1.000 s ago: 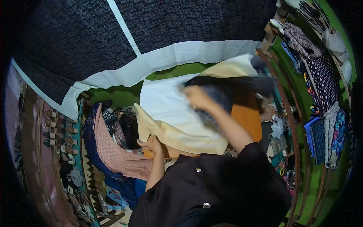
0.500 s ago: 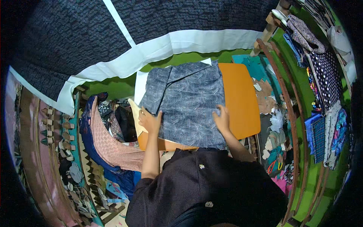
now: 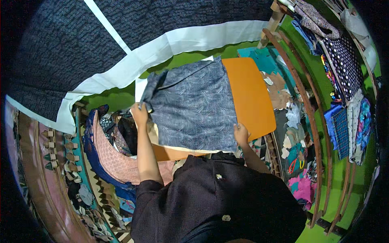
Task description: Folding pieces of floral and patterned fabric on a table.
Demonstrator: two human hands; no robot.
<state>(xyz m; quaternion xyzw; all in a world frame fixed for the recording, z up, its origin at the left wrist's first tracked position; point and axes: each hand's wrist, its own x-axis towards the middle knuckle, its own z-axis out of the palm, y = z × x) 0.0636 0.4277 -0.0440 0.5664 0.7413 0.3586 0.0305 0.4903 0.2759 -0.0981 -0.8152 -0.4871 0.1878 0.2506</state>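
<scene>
A dark blue-grey cloth [image 3: 194, 105] with a pale feathery pattern lies across the orange tabletop [image 3: 253, 97], a folded part along its left side. My left hand [image 3: 140, 113] is closed on that left edge, pulling the folded part up and outward. At the lower right corner, my right hand [image 3: 242, 134] is closed with its curled fingers at the cloth's edge. Under the cloth, a white sheet [image 3: 140, 90] shows at the upper left, and a cream-coloured layer [image 3: 152, 131] shows at the lower left.
Left of the table hang pink cloth [image 3: 117, 156] and navy cloth [image 3: 94, 152]. Beyond it is a dark patterned curtain [image 3: 174, 24] with a white border. On the right are scraps [image 3: 293, 117], scissors [image 3: 298, 162], a wooden rail [image 3: 310, 121] and hung fabrics [image 3: 344, 65].
My left hand has moved left and gripped the cloth's left edge, shifting the folded part outward. My right hand has gone from spread fingers to closed at the lower right corner. The view has shifted.
</scene>
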